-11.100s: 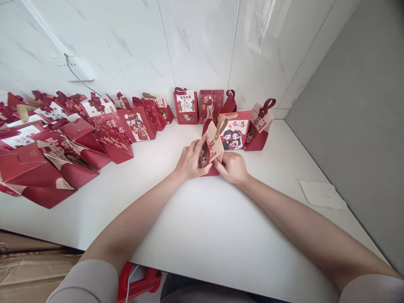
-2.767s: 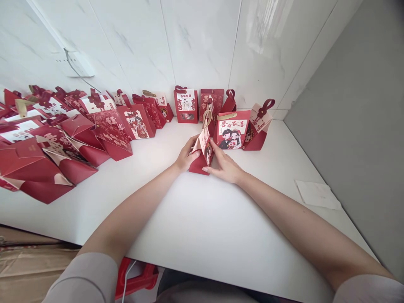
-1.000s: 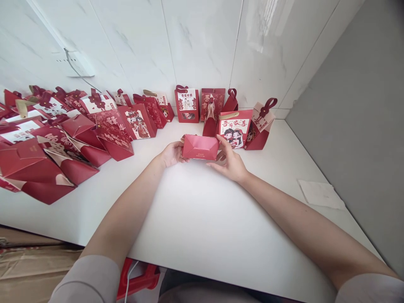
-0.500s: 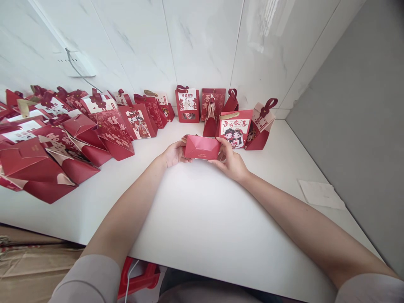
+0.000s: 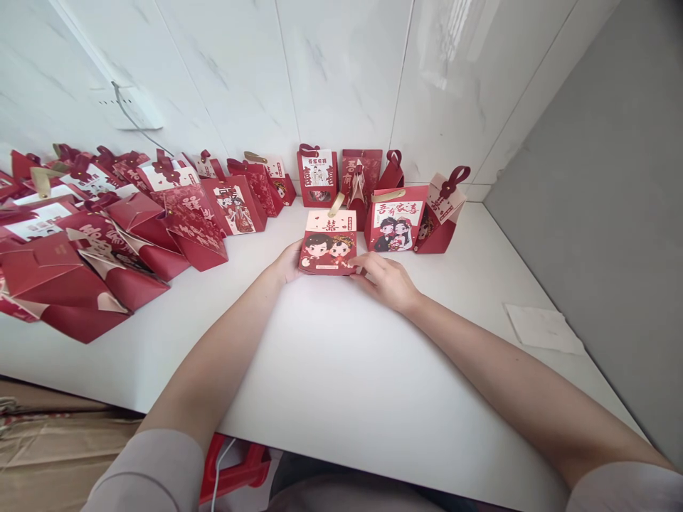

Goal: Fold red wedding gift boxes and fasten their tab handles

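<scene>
Fingers (image 5: 358, 264) of the right hand (image 5: 389, 279) are brought together on the lower right corner of the box (image 5: 329, 250). Its left edge is met by the left hand (image 5: 289, 264); the fingers there are hidden behind the card, so how firmly they are closed cannot be told. The box is held in front of the body, over the middle of the table (image 5: 320, 377), its printed face turned toward the viewer and leaned back. Whether its base is touching the table cannot be made out. Above it the gold loop (image 5: 336, 205) is tilted to the right.

For good handling, it is judged, light pressure should be kept to the corners and edges, so that the thin-looking card is not dented and the print is left uncovered. The loop is best kept free of the fingers.

Just behind the right hand, the couple box (image 5: 395, 226) is stood upright, with a loop-topped box (image 5: 440, 212) close beside it; a sideways swing that way could be blocked. Farther back, a white-fronted box (image 5: 318, 178) is set near the wall (image 5: 341, 71). The left side is crowded by a cluster (image 5: 186, 231) of red boxes. Near the right edge, a flat sheet (image 5: 543, 328) is laid.
</scene>
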Demonstrator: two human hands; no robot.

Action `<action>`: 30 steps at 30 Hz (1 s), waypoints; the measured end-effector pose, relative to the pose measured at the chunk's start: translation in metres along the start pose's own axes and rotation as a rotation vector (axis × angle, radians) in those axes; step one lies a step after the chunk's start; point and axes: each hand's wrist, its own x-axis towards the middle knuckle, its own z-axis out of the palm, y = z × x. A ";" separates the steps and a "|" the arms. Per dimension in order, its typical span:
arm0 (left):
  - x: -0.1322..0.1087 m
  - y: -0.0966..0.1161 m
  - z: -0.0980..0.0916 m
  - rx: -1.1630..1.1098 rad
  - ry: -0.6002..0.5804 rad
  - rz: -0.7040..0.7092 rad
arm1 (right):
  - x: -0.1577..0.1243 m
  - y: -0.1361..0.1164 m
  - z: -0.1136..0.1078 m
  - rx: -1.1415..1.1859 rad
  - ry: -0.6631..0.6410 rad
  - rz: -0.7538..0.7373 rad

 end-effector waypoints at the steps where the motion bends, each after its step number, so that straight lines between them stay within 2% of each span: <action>1: -0.001 0.001 0.000 0.033 0.042 -0.003 | 0.001 -0.001 0.000 -0.007 -0.002 -0.013; 3: -0.003 0.002 0.001 0.084 0.118 -0.003 | 0.001 -0.001 -0.001 -0.019 0.003 -0.022; 5: -0.005 0.003 0.004 0.100 0.140 0.015 | 0.002 -0.001 -0.001 -0.026 0.012 -0.020; 9: -0.008 0.001 0.010 0.074 0.117 0.066 | 0.002 -0.002 -0.003 -0.009 0.028 -0.016; 13: -0.009 0.001 0.012 0.097 0.152 0.089 | 0.002 -0.004 -0.004 0.071 0.030 0.000; 30: -0.006 0.000 0.007 0.130 0.128 0.084 | 0.002 -0.007 -0.006 0.118 0.030 0.012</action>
